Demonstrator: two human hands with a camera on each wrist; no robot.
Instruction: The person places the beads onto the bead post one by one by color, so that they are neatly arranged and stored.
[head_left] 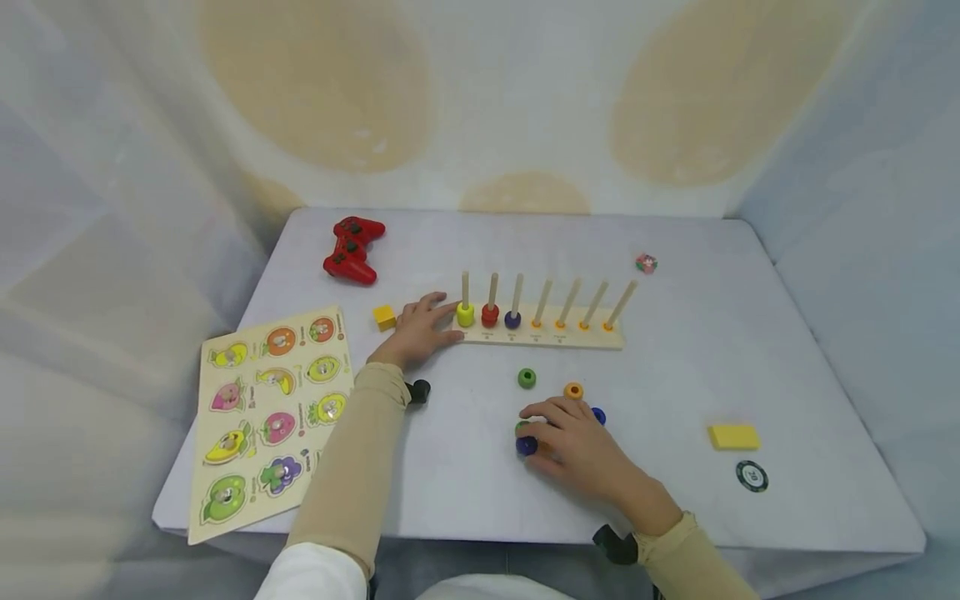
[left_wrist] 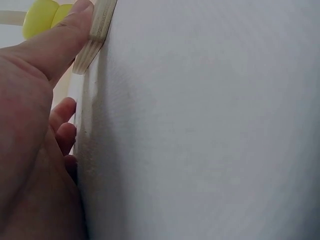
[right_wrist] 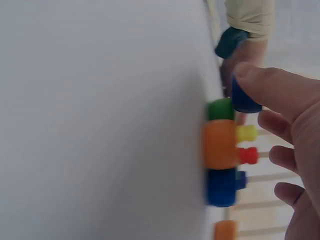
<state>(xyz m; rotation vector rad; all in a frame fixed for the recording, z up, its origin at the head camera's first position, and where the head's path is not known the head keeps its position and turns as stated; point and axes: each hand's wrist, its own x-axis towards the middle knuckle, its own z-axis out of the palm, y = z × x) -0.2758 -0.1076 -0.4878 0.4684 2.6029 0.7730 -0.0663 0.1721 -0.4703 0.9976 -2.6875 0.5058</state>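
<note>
A wooden peg board [head_left: 542, 336] carries a row of upright pegs. Yellow beads [head_left: 465, 315], red beads [head_left: 490, 316] and dark blue beads [head_left: 513, 320] sit on its three leftmost pegs. My left hand [head_left: 417, 333] rests at the board's left end, its thumb [left_wrist: 70, 30] against the edge by the yellow beads. Nearer me, my right hand [head_left: 581, 450] pinches a dark blue bead [right_wrist: 244, 97], raised off the table. Around that hand lie a green bead [head_left: 527, 378], an orange bead [head_left: 573, 391] and a blue bead [head_left: 598, 415]; other beads are partly hidden by its fingers.
A fruit puzzle board [head_left: 258, 417] lies at left, partly under the left forearm. Behind are a red game controller [head_left: 354, 250] and a yellow cube [head_left: 384, 317]. At right lie a yellow block [head_left: 734, 437] and a round chip [head_left: 752, 476]; a small pink object [head_left: 646, 263] is farther back.
</note>
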